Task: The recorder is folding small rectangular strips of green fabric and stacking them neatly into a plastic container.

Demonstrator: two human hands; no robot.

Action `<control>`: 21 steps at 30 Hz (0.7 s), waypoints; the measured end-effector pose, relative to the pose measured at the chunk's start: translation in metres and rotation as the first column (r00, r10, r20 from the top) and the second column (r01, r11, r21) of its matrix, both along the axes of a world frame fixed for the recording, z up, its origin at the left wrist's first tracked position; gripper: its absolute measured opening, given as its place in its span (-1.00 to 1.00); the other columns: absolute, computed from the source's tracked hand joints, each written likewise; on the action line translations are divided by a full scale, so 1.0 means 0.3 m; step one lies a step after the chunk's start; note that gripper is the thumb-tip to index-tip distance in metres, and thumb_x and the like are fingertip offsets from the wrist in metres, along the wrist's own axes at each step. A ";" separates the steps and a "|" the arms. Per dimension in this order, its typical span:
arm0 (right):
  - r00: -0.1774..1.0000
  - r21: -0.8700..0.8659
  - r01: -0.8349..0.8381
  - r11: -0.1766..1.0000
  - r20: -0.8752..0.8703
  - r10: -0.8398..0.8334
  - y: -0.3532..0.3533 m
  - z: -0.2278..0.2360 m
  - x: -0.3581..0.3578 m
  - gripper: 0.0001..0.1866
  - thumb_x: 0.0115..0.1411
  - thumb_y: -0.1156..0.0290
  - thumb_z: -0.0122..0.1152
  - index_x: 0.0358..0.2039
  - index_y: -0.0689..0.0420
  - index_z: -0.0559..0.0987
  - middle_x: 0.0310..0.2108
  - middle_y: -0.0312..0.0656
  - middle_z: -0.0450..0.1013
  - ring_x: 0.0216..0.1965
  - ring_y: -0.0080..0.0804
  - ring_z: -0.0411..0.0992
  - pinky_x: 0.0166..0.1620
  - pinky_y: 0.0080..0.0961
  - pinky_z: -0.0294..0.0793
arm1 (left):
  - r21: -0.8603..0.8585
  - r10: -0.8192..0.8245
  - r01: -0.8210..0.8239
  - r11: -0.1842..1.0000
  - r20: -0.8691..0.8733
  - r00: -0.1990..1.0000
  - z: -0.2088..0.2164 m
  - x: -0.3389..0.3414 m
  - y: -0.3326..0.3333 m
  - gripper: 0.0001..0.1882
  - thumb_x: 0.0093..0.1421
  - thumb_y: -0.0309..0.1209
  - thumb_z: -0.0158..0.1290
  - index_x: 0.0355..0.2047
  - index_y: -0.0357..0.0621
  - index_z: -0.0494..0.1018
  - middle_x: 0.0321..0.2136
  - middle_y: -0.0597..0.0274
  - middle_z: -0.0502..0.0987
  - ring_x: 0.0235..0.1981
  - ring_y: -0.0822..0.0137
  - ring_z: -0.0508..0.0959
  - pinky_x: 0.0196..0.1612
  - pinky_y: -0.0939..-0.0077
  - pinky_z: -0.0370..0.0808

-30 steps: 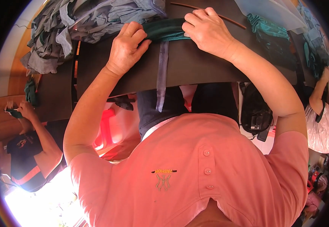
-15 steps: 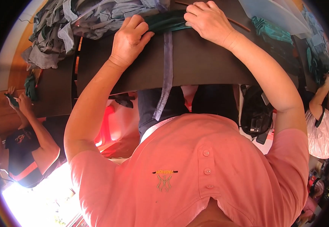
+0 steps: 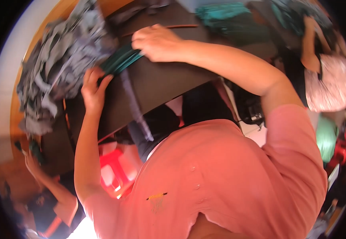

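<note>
A dark green strip of folded cloth (image 3: pixel 121 60) is stretched between my two hands just above the table. My left hand (image 3: pixel 93 88) pinches its near left end, thumb and fingers on the edge. At the other end my right hand (image 3: pixel 157 43) is closed on the cloth, fingers curled under the knuckles. Beneath the green cloth, a narrow grey-blue fabric strip (image 3: pixel 134 101) runs toward me and hangs over the table's front edge. Motion blurs the hands and the cloth a little.
A heap of grey fabric pieces (image 3: pixel 57 59) lies left on the dark table (image 3: pixel 169 79). Behind my right hand are a thin brown stick (image 3: pixel 181 26) and teal cloth (image 3: pixel 224 14). A red stool (image 3: pixel 119 171) stands below. Other people work at left (image 3: pixel 57 195) and right (image 3: pixel 328 79).
The whole view has turned, so the table now slants. My hands and the green cloth appear further left, with my left hand lower than my right. Both still hold the cloth.
</note>
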State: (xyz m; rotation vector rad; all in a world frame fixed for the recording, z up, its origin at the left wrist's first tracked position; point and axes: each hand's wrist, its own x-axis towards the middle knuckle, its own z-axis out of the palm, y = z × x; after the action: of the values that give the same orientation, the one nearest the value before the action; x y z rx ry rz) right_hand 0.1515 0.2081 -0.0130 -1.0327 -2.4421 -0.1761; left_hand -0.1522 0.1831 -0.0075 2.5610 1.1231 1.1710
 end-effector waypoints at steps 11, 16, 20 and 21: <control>0.838 0.213 0.480 0.851 -0.398 -0.373 -0.313 0.147 0.668 -0.87 0.09 0.41 0.34 -0.33 0.10 0.60 -0.27 -0.19 0.52 -0.15 -0.13 0.48 -0.10 -0.21 0.36 | 0.330 0.114 -0.058 0.942 -0.152 0.982 0.131 0.141 -0.152 -0.79 0.08 -0.64 0.24 -0.25 -0.23 0.55 -0.17 0.08 0.57 -0.14 0.03 0.52 -0.01 0.22 0.45; 0.764 -0.050 0.604 0.795 -0.249 -0.596 -0.376 0.148 0.937 -0.81 0.02 0.44 0.39 -0.30 0.12 0.65 -0.27 -0.14 0.53 -0.09 -0.03 0.47 -0.03 -0.16 0.37 | -0.048 -0.247 0.247 0.968 0.003 0.969 0.185 0.525 -0.152 -0.84 0.06 -0.70 0.20 -0.35 -0.24 0.57 -0.25 0.10 0.59 -0.16 0.15 0.56 -0.02 0.35 0.48; 0.757 -0.061 0.612 0.788 -0.242 -0.607 -0.350 0.093 0.974 -0.82 0.04 0.42 0.38 -0.30 0.12 0.66 -0.26 -0.15 0.54 -0.09 -0.03 0.48 -0.03 -0.15 0.39 | -0.015 -0.333 0.333 0.943 -0.012 0.943 0.136 0.852 -0.042 -0.64 -0.01 -0.60 0.28 -0.16 -0.13 0.55 -0.13 0.13 0.52 -0.09 0.08 0.51 -0.19 0.28 0.52; 0.768 -0.075 0.584 0.808 -0.270 -0.580 -0.334 0.075 0.987 -0.83 0.05 0.42 0.37 -0.31 0.13 0.66 -0.27 -0.15 0.54 -0.10 -0.04 0.49 -0.04 -0.15 0.41 | 0.040 -0.348 0.347 0.937 0.005 0.938 0.121 0.920 -0.012 -0.71 0.00 -0.58 0.28 -0.22 -0.15 0.57 -0.19 0.14 0.53 -0.14 0.07 0.50 -0.18 0.26 0.53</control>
State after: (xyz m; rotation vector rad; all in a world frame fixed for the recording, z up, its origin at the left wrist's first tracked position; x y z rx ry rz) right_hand 0.4477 0.1079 0.0094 -1.6667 -1.7956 -0.2284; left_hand 0.1239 0.1794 0.0289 2.6306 0.6096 1.1244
